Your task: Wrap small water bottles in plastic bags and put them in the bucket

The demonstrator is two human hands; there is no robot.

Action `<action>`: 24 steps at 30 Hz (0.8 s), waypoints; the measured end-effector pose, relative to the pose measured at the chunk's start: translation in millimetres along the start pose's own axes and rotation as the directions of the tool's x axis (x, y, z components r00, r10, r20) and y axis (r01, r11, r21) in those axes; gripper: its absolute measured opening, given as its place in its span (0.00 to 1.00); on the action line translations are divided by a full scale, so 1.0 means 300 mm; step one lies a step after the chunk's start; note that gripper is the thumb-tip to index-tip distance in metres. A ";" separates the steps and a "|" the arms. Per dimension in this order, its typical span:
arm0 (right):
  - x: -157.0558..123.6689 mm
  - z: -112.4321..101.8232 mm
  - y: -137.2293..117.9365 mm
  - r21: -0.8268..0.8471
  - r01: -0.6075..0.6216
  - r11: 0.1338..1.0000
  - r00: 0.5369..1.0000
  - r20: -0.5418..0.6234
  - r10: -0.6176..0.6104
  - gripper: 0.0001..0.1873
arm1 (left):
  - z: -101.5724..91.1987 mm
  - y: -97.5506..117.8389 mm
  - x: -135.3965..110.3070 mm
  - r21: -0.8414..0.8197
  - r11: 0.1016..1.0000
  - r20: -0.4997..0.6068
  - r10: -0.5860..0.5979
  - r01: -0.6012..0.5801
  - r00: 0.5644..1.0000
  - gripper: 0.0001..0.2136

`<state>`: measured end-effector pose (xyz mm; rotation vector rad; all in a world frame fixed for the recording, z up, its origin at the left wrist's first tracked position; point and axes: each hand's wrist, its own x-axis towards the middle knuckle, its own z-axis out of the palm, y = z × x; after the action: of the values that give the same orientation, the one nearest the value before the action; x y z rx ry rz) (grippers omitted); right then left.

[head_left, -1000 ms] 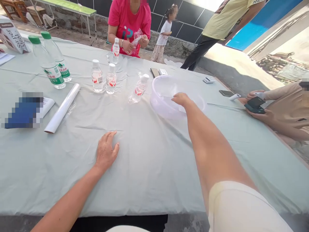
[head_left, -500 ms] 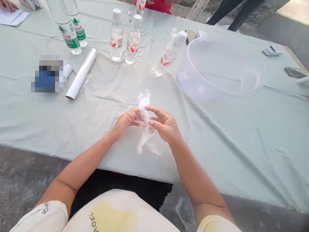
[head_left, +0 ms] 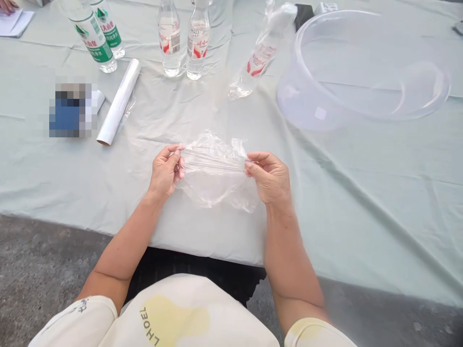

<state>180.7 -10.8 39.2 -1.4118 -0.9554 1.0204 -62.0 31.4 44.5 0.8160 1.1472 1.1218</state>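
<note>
One clear plastic film (head_left: 215, 166) drawn taut above the pale green tablecloth (head_left: 343, 231)

The left hand (head_left: 164, 173) pinches the film's left end between thumb and fingers; the right hand (head_left: 273, 178) grips the right end the same way. Between them it forms tight crosswise pleats, with looser, crinkled parts on the near and far sides. It is at the near middle of the table; whether it is a bag or a sheet, I cannot tell.

Farther left lies a roll of plastic wrap (head_left: 118, 103) on a cardboard core, beside a blurred blue-and-white item (head_left: 68, 115). Beyond stand two green-labelled water bottles (head_left: 94, 41). Two red-and-white-labelled bottles (head_left: 170, 41) stand near each other at the far middle; to their right is a similar bottle (head_left: 258, 60) in loose clear plastic. A translucent basin (head_left: 320, 86) sits at far right. At far left, another person's hand (head_left: 7, 6) rests by white papers (head_left: 18, 24).
</note>
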 end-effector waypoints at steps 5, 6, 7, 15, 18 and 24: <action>0.038 -0.131 -0.015 -0.096 -0.081 0.992 0.958 -0.282 0.051 0.09 | -0.030 0.014 0.027 0.199 0.980 -0.149 0.030 0.000 0.988 0.06; 0.040 -0.154 -0.019 -0.155 -0.089 0.984 0.935 -0.355 0.028 0.08 | -0.034 0.014 0.028 0.280 0.960 -0.161 0.056 -0.008 0.985 0.08; 0.039 -0.172 -0.025 -0.224 -0.074 0.972 0.903 -0.429 -0.030 0.08 | -0.038 0.013 0.026 0.371 0.928 -0.161 0.087 -0.022 0.983 0.10; -0.042 -0.064 -0.048 -0.517 0.525 0.676 0.850 0.357 -0.387 0.15 | -0.014 0.082 -0.092 0.851 0.200 0.288 0.595 -0.485 0.750 0.20; -0.050 -0.019 -0.019 -0.602 0.587 0.541 0.772 0.618 -0.150 0.32 | 0.012 0.089 -0.108 0.757 -0.015 0.632 0.273 -0.654 0.725 0.16; -0.049 -0.051 -0.013 -0.782 0.542 0.309 0.791 0.599 0.128 0.55 | 0.007 0.059 -0.046 0.734 -0.226 0.587 -0.265 -0.641 0.765 0.51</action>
<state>190.8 -29.1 44.7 -1.8065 -2.4667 0.6045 -64.9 23.0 65.2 2.6095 1.1624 -0.3271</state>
